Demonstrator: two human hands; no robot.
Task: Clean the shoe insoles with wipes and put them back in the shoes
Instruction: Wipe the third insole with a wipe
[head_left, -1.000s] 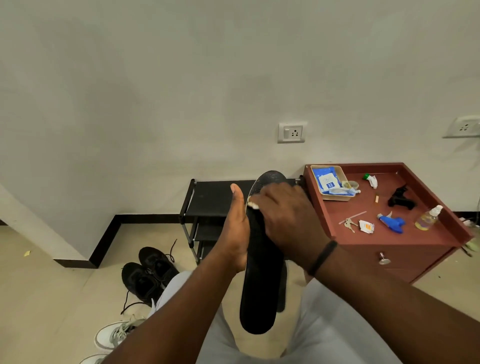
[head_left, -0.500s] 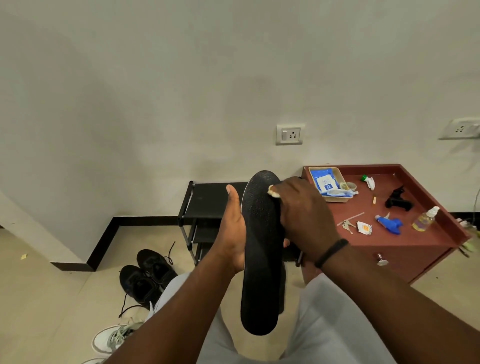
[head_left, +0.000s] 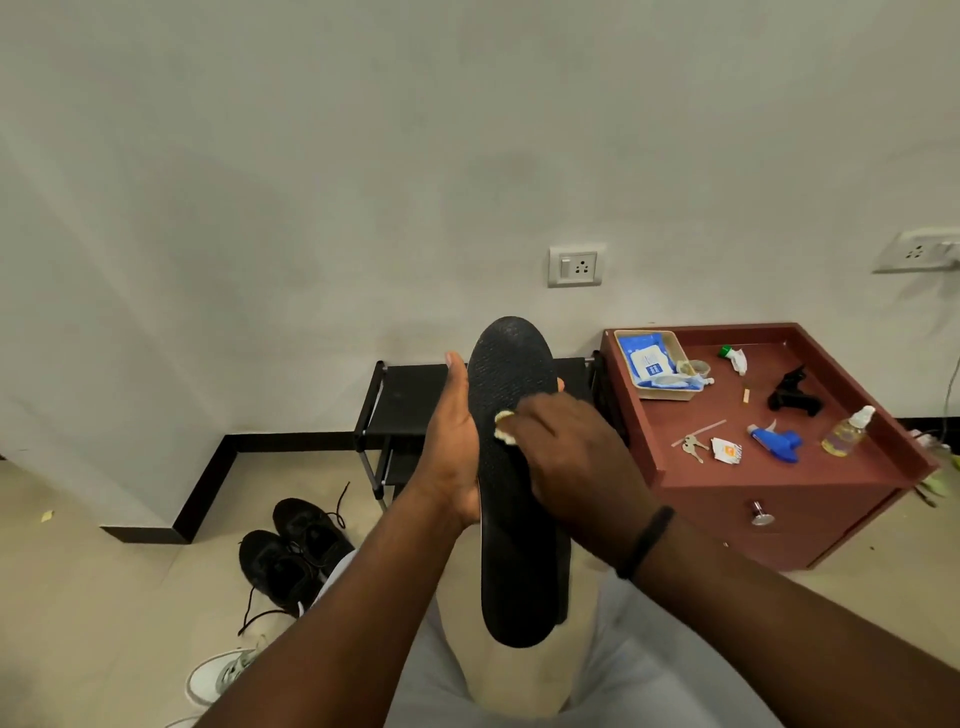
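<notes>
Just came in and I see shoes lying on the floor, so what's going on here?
A seated person is cleaning a black insole. The left hand holds it upright by its edge, while the right hand rubs a small white wipe over its upper half. A pair of black shoes waits on the floor, and the wipe pack sits in a tray on the red cabinet.

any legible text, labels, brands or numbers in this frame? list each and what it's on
None can be read.
Blue wipes pack in the tan tray: white label with a dark blue patch, print too small.
White sachet with an orange mark on the red cabinet: blurred.
Spray bottle: no label visible.
Black insole: textured surface, no visible print.
Wall socket: no markings legible.
</notes>
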